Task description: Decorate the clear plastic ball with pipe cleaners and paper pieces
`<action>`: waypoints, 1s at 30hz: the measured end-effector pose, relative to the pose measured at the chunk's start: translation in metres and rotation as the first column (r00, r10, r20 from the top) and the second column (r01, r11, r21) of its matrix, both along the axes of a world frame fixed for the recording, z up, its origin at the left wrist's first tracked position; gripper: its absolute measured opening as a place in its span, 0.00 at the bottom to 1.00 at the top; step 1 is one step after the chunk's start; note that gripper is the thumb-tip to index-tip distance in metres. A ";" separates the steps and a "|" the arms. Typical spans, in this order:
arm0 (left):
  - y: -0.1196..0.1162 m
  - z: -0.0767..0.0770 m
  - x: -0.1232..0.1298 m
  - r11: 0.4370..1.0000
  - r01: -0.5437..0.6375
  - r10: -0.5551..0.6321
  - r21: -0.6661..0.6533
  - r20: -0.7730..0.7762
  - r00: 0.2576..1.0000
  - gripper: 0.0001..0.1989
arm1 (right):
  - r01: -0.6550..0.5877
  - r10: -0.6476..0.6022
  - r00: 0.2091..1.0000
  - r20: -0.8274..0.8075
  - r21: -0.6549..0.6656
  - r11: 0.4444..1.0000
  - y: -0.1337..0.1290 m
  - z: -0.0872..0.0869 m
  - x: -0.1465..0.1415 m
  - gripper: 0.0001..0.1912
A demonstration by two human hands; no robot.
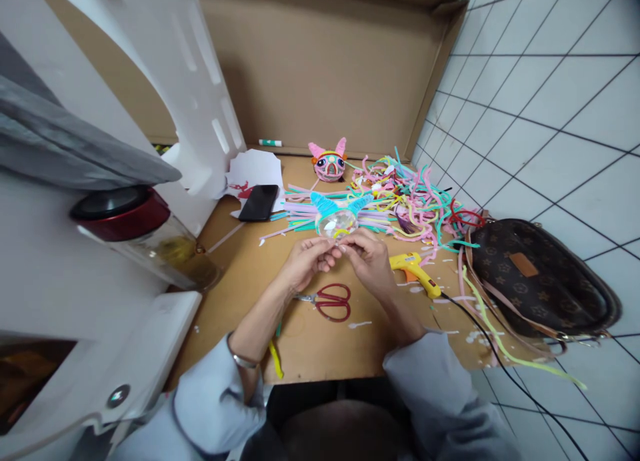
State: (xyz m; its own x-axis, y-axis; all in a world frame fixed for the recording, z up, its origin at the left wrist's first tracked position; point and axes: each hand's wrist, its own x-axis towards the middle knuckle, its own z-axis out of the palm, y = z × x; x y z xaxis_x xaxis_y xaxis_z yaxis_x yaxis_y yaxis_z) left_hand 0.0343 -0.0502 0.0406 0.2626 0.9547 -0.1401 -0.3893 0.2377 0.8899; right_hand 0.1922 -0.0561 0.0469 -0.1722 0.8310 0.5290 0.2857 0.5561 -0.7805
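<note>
My left hand (311,259) and my right hand (367,255) meet over the middle of the table, fingertips pinched together. What they pinch is too small to make out. Just beyond them is a clear round ball (331,222) with a turquoise rim and two blue fuzzy ears (323,203). A yellow curved strip (342,233) shows at its near side; whether it is on the ball or in my fingers, I cannot tell. Red-handled scissors (333,303) lie below my hands. A yellow glue gun (417,273) rests right of my right hand.
Behind stands a finished-looking pink-eared animal head (329,164). Pipe cleaners lie in rows (300,209) and in a tangled heap (425,201). A phone (259,203) and glass tea bottle (170,244) are left; a brown handbag (543,281) and the glue gun's black cord (493,347) are right.
</note>
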 end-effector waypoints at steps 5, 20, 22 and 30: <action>0.000 0.001 0.000 0.999 -0.032 0.031 -0.012 -0.052 0.998 0.17 | 0.031 -0.035 0.997 0.067 0.065 0.997 0.001 -0.004 0.000 0.06; 0.010 -0.002 -0.001 0.937 -0.349 0.349 0.008 -0.044 0.936 0.13 | 0.327 -0.445 0.742 0.501 0.308 0.893 0.031 0.005 -0.019 0.09; 0.010 -0.003 -0.001 0.932 -0.361 0.361 0.007 -0.038 0.932 0.13 | 0.316 -0.460 0.683 0.567 0.338 0.886 0.033 0.007 -0.023 0.09; 0.011 -0.003 -0.002 0.931 -0.365 0.366 0.028 -0.029 0.930 0.13 | 0.328 -0.421 0.731 0.537 0.264 0.907 0.039 0.001 -0.027 0.05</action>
